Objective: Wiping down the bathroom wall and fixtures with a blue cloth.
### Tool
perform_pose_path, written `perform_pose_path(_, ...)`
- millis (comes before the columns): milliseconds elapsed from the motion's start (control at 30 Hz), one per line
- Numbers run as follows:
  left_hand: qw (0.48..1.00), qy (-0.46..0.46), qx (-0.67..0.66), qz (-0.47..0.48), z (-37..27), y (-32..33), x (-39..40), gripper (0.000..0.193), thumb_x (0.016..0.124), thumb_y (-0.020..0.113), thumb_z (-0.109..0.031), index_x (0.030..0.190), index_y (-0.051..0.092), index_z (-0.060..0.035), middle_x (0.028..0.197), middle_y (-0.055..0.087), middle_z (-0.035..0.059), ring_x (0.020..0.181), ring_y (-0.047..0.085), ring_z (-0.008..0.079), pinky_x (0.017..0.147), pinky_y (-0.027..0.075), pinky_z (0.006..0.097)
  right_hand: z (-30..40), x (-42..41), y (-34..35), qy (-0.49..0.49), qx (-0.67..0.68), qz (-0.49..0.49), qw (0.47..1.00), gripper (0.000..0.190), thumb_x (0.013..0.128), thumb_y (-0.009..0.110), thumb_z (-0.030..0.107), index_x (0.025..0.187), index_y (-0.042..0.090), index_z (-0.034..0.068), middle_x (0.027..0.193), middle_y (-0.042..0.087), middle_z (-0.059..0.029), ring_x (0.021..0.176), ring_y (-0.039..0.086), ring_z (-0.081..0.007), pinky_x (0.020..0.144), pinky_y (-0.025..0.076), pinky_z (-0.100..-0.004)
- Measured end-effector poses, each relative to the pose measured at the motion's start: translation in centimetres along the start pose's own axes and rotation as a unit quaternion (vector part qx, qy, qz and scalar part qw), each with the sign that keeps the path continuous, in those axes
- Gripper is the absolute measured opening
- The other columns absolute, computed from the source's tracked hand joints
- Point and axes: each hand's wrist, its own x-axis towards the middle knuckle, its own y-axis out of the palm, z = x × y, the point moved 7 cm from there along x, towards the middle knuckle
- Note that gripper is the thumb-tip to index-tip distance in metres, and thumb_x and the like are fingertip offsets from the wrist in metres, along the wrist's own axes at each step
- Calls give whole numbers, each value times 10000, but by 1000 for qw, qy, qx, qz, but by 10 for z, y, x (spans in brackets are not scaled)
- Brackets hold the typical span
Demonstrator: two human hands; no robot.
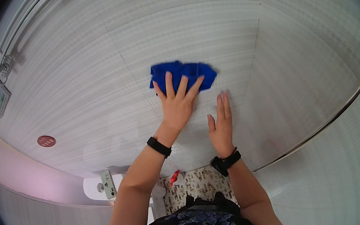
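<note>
A blue cloth (188,71) lies flat against the pale, ribbed wall panel (129,82) before me. My left hand (179,104), fingers spread, presses on the cloth's lower part; its upper edge and right end stick out beyond my fingertips. To the right and a little lower is my right hand (223,124), its thumb apart from the fingers and nothing in it. It is beside the wall near the corner; whether it touches the surface I cannot tell. Each wrist wears a black band.
White pipes (27,12) and a coiled cable (6,64) run along the far left. A round red sticker (46,141) is on the wall. Below are a white toilet tank (90,187) bearing a phone (108,184), a bottle with a red spray head (175,178) and mosaic flooring (205,183).
</note>
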Motion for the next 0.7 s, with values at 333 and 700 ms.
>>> perform_pose_path(333, 998, -20, 18, -54, -24, 19, 20, 435, 822, 610, -254, 1243, 532, -333, 1193, 466, 17, 1320, 202, 385, 1021, 35, 664, -28, 3, -14, 19, 36, -14, 999, 615, 816, 557, 0, 1368, 285, -23, 1438, 259, -212, 1294, 317, -365, 1054, 297, -399)
perform_pose_path(700, 992, 87, 20, 94, -52, 76, -66, 532, 772, 609, -208, 1272, 502, -356, 1278, 448, -53, 1332, 213, 299, 1026, 77, 653, -67, -16, -10, 40, 22, 7, 999, 539, 813, 570, 15, 1313, 376, -40, 1400, 318, -238, 1266, 355, -385, 1035, 320, -410)
